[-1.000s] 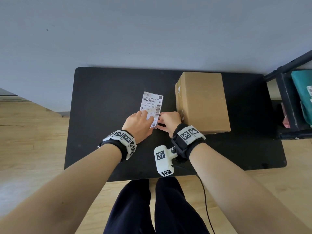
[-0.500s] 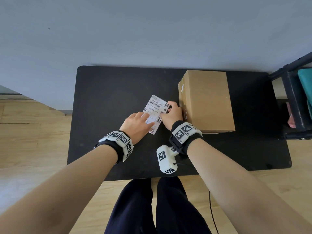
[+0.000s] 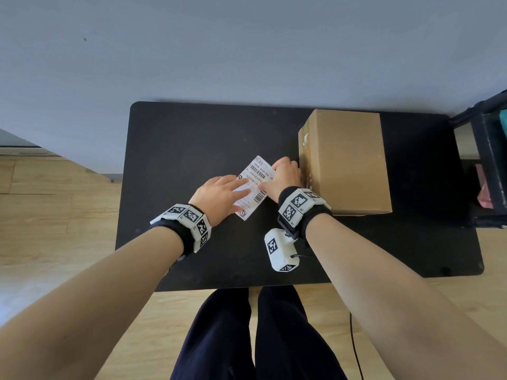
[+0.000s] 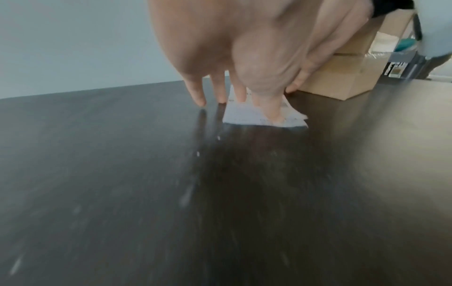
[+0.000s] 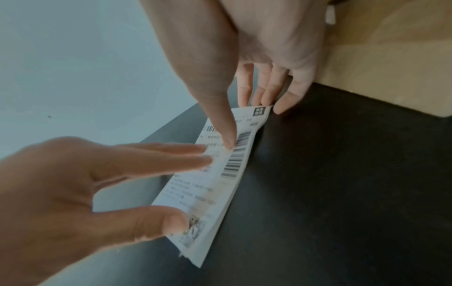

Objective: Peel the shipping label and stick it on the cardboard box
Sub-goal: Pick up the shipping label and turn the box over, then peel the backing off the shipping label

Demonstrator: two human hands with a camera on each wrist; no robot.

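Observation:
A white shipping label (image 3: 256, 175) with barcodes lies askew on the black table (image 3: 192, 138), just left of the brown cardboard box (image 3: 345, 160). My left hand (image 3: 219, 197) presses straight fingers (image 5: 159, 154) flat on the label's (image 5: 208, 193) middle, thumb on its near corner. My right hand (image 3: 285, 176) sits between label and box; its thumb (image 5: 227, 135) lies on the printed face and its curled fingers (image 5: 266, 92) hold the far right corner, whose edge is raised. In the left wrist view, fingertips (image 4: 274, 116) pin the label (image 4: 244, 116) down.
The box stands at the table's back right, close to my right hand. A dark shelf unit (image 3: 488, 165) with teal and pink items stands beyond the right edge. A cable (image 3: 354, 338) hangs by my legs. A grey wall is behind.
The label has turned clockwise and slid toward the box. My right hand moved from its near end up to the far right corner. My left fingers flattened onto the label.

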